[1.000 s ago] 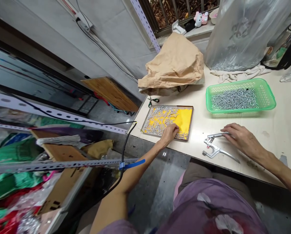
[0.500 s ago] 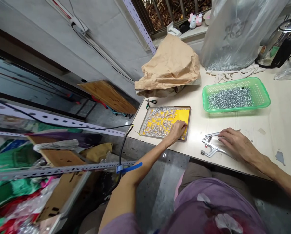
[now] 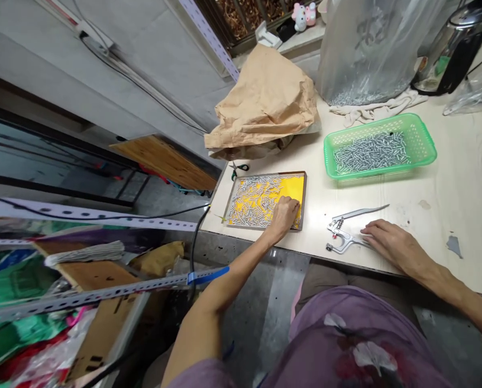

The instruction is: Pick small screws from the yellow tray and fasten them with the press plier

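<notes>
While half-curled, right grip (image 3: 402, 249) over pliers (image 3: 347, 237)

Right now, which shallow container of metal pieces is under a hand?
The rectangular, yellow-bottomed tray, beneath the left hand; the green plastic basket is under neither.

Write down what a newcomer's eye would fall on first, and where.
Probably the yellow-bottomed tray at the left end of the table, strewn with small metal pieces, the left hand over it. Then the bright green basket of similar pieces, farther right. Silver pliers lie in front of it, one handle reaching the right hand.
</notes>
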{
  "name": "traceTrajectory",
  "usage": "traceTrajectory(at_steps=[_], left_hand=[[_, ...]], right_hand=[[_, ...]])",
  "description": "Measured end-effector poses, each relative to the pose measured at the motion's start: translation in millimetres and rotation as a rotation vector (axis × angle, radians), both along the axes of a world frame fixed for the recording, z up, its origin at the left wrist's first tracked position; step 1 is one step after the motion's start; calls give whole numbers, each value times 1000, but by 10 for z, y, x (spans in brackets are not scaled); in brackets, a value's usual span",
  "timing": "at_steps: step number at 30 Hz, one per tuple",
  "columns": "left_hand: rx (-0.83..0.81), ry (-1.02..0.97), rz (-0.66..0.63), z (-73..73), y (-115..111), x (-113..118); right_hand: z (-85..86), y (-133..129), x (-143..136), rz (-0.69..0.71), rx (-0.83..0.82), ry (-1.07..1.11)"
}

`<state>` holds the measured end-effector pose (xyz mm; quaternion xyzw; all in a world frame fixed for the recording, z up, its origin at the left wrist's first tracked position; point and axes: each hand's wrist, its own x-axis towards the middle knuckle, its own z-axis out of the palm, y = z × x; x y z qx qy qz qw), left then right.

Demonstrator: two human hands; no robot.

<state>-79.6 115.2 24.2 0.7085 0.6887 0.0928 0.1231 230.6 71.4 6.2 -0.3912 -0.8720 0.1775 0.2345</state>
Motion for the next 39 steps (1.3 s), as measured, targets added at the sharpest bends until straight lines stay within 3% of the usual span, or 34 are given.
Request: traceTrajectory(at_steps=[2, 5, 7, 11, 16, 27, 33, 39], left_hand=[[-22, -228, 79, 55, -81, 95], [-256, -564, 139, 112, -249, 310], [-381, -657, 146, 108, -354, 466], [-506, -631, 176, 21, -467, 669], [-577, -580, 215, -80, -505, 710], [-714, -485, 123, -41, -437, 705], [-747, -638, 265, -129, -513, 708], [-757, -768, 423, -48, -626, 797]], right_hand=[[-17, -52, 0, 4, 21, -59], [-33, -125, -1, 42, 30, -173], [-43, -167, -8, 45, 33, -232], [-41, -210, -29, 25, 21, -268], [-16, -208, -39, 16, 10, -240], [-41, -157, -29, 6, 39, -271], [-24, -90, -42, 16, 19, -331], [-21, -98, -44, 20, 15, -312]])
